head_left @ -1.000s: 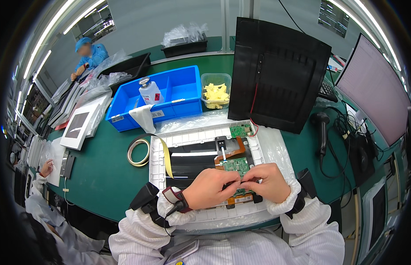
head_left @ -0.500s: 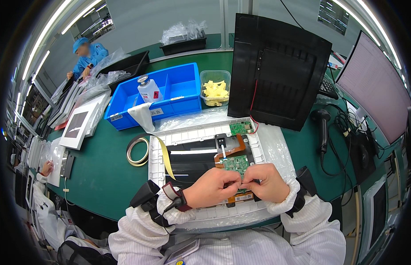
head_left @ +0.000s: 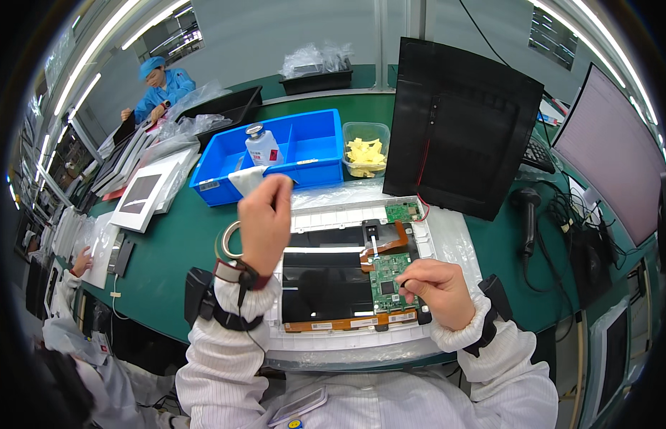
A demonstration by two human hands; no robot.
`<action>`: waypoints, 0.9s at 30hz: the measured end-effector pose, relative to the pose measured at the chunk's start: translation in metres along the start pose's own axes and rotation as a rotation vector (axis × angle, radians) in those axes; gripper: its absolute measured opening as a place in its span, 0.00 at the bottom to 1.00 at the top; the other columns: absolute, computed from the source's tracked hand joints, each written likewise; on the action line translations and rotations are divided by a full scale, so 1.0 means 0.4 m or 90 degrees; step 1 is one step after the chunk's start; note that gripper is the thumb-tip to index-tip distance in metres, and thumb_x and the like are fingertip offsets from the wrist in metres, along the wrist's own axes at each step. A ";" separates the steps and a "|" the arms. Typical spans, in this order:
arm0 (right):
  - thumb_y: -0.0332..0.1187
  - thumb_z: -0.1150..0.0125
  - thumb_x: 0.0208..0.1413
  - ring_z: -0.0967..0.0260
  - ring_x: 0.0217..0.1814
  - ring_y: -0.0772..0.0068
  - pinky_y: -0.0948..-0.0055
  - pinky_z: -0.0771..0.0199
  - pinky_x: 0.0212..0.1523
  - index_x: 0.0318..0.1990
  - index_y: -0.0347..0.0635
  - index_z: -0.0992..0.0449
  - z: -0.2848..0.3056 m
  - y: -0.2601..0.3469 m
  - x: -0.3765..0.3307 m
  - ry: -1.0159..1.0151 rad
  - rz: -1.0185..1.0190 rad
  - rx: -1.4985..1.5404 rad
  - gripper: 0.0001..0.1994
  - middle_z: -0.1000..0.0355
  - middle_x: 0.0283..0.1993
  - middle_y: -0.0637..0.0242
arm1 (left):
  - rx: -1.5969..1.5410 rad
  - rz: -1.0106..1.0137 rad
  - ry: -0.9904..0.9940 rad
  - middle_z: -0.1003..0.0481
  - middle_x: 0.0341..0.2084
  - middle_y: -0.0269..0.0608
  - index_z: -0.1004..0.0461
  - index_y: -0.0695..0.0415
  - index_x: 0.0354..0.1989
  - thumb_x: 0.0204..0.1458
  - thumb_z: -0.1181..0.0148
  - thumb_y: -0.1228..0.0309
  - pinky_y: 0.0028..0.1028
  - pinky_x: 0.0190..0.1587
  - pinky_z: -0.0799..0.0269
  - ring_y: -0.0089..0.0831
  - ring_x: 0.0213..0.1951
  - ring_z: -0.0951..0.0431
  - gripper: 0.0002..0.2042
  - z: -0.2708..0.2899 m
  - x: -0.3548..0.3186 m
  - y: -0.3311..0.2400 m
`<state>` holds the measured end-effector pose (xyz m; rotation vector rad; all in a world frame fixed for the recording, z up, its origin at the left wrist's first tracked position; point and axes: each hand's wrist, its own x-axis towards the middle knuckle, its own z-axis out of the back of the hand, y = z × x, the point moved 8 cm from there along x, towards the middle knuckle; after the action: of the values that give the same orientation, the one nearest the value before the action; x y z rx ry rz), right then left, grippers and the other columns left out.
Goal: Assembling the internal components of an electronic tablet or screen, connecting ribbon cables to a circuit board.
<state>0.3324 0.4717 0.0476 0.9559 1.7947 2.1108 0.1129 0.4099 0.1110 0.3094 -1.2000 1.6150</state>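
Note:
In front of me lies a white-framed display panel [head_left: 447, 232] with its inside exposed. A green circuit board [head_left: 387, 275] sits on its black back, beside an orange flat cable [head_left: 399, 232]. My right hand [head_left: 440, 289] is closed in a pinch over the board's right edge, with a small dark piece [head_left: 404, 284] between thumb and finger. Raised over the panel's left edge, my left hand [head_left: 265, 225] has its fingers closed; what they hold, if anything, cannot be made out. It partly covers a roll of tape [head_left: 230, 239] lying on the green table.
Behind the panel stand a blue divided bin [head_left: 222, 186] with a white bottle [head_left: 263, 148] and a clear tub [head_left: 351, 129] of yellow pieces. A black cover [head_left: 458, 136] stands upright, joined by a red wire. Scanner [head_left: 525, 214] and monitor [head_left: 608, 150] are right; co-workers are left.
My hands have parted. The left rose and moved left and away, toward the blue bin; the right stayed near the board, which is now more exposed. The view shifted slightly.

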 end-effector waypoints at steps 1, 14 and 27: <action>0.22 0.47 0.46 0.37 0.24 0.80 0.84 0.35 0.27 0.31 0.33 0.27 -0.003 -0.019 0.002 -0.006 -0.079 0.068 0.05 0.32 0.26 0.65 | 0.137 -0.089 -0.065 0.32 0.19 0.42 0.31 0.62 0.29 0.45 0.49 0.73 0.28 0.25 0.37 0.34 0.24 0.30 0.05 0.028 0.015 -0.030; 0.24 0.50 0.50 0.40 0.26 0.85 0.85 0.38 0.27 0.32 0.38 0.35 -0.048 -0.068 -0.026 0.021 -0.199 0.155 0.03 0.36 0.27 0.70 | -0.412 0.109 0.534 0.31 0.26 0.37 0.30 0.63 0.29 0.43 0.46 0.77 0.19 0.33 0.36 0.22 0.28 0.32 0.05 -0.186 -0.252 -0.156; 0.24 0.48 0.48 0.35 0.29 0.83 0.85 0.35 0.29 0.32 0.36 0.34 -0.048 -0.069 -0.017 0.058 -0.176 0.025 0.03 0.34 0.29 0.68 | -0.484 0.164 0.540 0.31 0.23 0.36 0.29 0.62 0.29 0.44 0.45 0.73 0.18 0.26 0.36 0.19 0.25 0.32 0.06 -0.208 -0.278 -0.118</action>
<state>0.3196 0.4589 0.0184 0.5881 1.8936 1.9807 0.2280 0.4105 0.0200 -0.9539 -1.0787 1.1541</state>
